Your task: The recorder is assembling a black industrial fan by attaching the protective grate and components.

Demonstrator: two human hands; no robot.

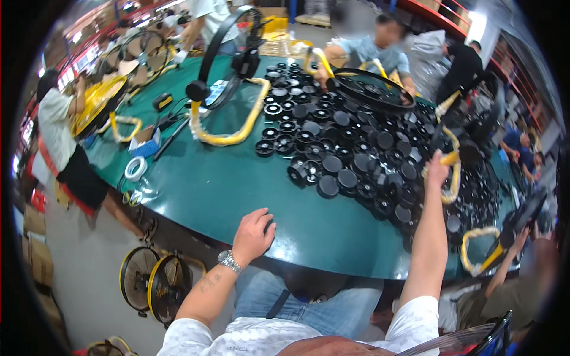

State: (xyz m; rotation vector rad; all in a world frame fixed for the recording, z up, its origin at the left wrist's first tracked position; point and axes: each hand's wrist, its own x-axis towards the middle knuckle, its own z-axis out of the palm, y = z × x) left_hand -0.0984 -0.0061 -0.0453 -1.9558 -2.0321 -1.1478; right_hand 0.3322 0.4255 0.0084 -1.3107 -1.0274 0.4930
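My left hand (254, 232) rests flat on the near edge of the green table (225, 190), fingers loosely curled, holding nothing; a watch sits on that wrist. My right hand (437, 168) reaches far out to the right and grips a yellow tubular fan stand (454, 178) that lies among a large heap of round black fan motors (350, 154). The nearest black motors lie about a hand's width beyond my left hand.
A yellow tube frame with a black fan guard (228, 89) stands at mid-table. Other people work around the table at left, far side and right. A tape roll (135, 168) lies near the left edge. Finished fans (154, 285) stand on the floor at lower left.
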